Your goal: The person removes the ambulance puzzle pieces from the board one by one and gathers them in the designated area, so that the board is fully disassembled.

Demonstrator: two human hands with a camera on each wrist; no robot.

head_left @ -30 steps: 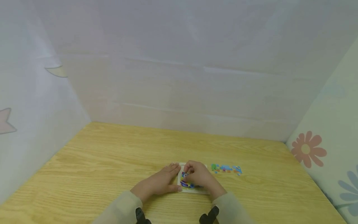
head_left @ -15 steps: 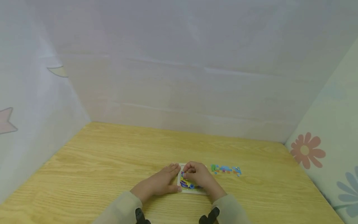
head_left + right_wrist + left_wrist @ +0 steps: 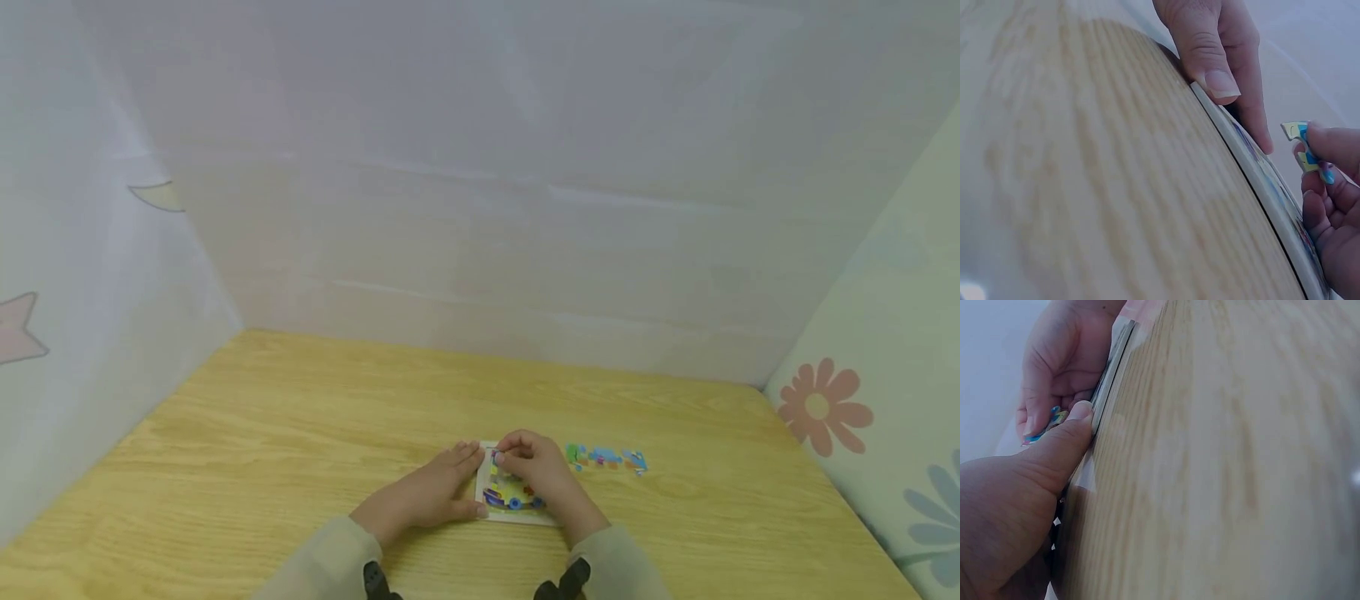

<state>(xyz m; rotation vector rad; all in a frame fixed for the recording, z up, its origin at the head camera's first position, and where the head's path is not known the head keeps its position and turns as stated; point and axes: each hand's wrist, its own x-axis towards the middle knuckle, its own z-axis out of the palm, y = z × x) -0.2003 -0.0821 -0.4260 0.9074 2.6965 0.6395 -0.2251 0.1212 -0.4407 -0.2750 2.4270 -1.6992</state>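
Observation:
A white-framed jigsaw puzzle board (image 3: 519, 518) with a colourful vehicle-like picture lies on the wooden table. My left hand (image 3: 427, 490) rests along its left side, fingers extended and the thumb (image 3: 1075, 428) on the frame's near left corner. Between thumb and fingertips, my right hand (image 3: 543, 473) pinches a blue and yellow puzzle piece (image 3: 1300, 131). In the right wrist view that piece is held above the board, tilted and apart from it. The right hand hides the board's right side in the head view.
Several loose puzzle pieces (image 3: 606, 457), blue, green and orange, lie in a row right of the board. The wooden table (image 3: 337, 392) is bounded by pale cloth walls (image 3: 480, 250) at the back and both sides.
My right hand has shifted slightly toward the board's far edge with the piece, uncovering more of the picture. The left hand has stayed in place on the left side.

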